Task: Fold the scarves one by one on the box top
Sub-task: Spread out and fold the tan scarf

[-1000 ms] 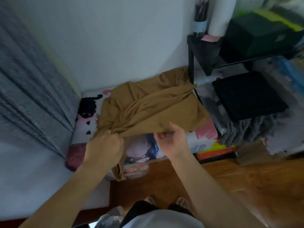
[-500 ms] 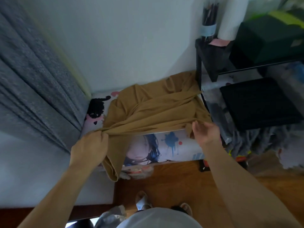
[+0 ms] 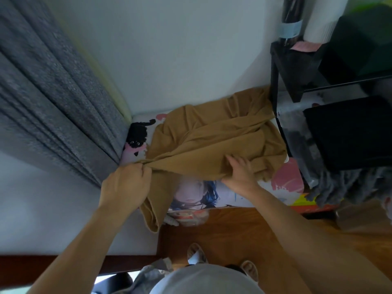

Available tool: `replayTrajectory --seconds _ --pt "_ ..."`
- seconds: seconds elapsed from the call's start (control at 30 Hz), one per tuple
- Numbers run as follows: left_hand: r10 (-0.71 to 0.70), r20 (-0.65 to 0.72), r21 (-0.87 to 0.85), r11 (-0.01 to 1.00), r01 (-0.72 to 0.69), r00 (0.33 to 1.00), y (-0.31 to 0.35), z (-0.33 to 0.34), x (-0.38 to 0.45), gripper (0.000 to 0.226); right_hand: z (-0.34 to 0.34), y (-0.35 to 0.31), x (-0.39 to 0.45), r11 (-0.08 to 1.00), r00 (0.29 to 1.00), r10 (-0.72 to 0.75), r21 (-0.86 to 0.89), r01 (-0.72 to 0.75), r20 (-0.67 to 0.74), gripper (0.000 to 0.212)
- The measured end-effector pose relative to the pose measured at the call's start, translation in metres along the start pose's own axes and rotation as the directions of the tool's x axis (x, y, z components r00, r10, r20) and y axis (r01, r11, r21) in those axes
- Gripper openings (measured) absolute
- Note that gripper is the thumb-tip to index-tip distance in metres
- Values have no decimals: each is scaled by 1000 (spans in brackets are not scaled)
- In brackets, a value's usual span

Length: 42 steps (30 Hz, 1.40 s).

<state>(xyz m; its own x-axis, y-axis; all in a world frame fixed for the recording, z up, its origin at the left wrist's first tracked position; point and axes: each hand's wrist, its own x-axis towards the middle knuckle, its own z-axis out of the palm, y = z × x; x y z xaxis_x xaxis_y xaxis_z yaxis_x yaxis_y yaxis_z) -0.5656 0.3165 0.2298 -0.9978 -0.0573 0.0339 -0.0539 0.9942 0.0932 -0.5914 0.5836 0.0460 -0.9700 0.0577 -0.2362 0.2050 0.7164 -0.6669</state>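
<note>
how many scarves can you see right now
1: a tan scarf on the box top, held by both hands. The grey fabric on the right may be another.

Single view, head-worn wide-angle camera. It looked forward and steeply down from above the standing person, close over both forearms. The printed box top (image 3: 231, 192) sat mid-frame, the white wall (image 3: 180, 49) far, the wood floor (image 3: 233, 234) near, the curtain (image 3: 53, 98) left, and a black shelf (image 3: 297, 66) right. Edges were bowed by the lens.

A plain mustard-brown fabric scarf (image 3: 214, 145) lies on a white box top (image 3: 244, 194) printed with a black cat, pink blotches and blue hair. The pleated curtain (image 3: 53, 98) is speckled grey.
</note>
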Motion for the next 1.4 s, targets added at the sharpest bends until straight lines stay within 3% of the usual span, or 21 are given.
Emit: replayTrajectory --seconds 0.07,0.17,0.33,0.4,0.63,0.77,0.87,1.03,1.17,1.3,1.4 --pt "53 -31 9 999 -53 998 -1 3 2 37 4 -37 -15 975 972 -220 -26 219 -86 80" --pt "121 -18 115 986 -118 992 1 4 6 35 13 -90 -35 871 816 -485 -91 482 -315 66" --pt "215 -78 142 969 -203 973 -2 6 9 45 11 -148 -42 777 596 -586 -173 606 -549 19" --pt "219 -89 142 968 -205 972 -3 4 11 49 6 -152 -37 755 552 -616 -220 618 -563 18" --pt "304 -184 160 948 -277 935 -2 0 15 40 -5 -160 -37 684 518 -716 -322 655 -467 17" --pt "461 -193 266 874 -406 866 0 -9 12 38 -6 -166 -36 671 469 -721 -347 655 -510 18" --pt "522 -195 309 836 -454 830 -1 -12 10 38 -8 -168 -35 658 475 -739 -358 662 -478 17" --pt "402 -257 205 911 -357 879 -12 1 22 33 -4 -174 -40 638 498 -765 -376 672 -408 28" --pt "369 -282 179 927 -329 886 -13 1 22 36 3 -177 -44 759 530 -637 -336 557 -560 18" --pt "333 -261 139 942 -306 906 -15 -2 21 41 7 -176 -42 767 499 -620 -333 549 -606 5" --pt "333 -323 184 940 -287 886 -15 -5 20 35 4 -174 -42 745 449 -638 -354 565 -626 9"
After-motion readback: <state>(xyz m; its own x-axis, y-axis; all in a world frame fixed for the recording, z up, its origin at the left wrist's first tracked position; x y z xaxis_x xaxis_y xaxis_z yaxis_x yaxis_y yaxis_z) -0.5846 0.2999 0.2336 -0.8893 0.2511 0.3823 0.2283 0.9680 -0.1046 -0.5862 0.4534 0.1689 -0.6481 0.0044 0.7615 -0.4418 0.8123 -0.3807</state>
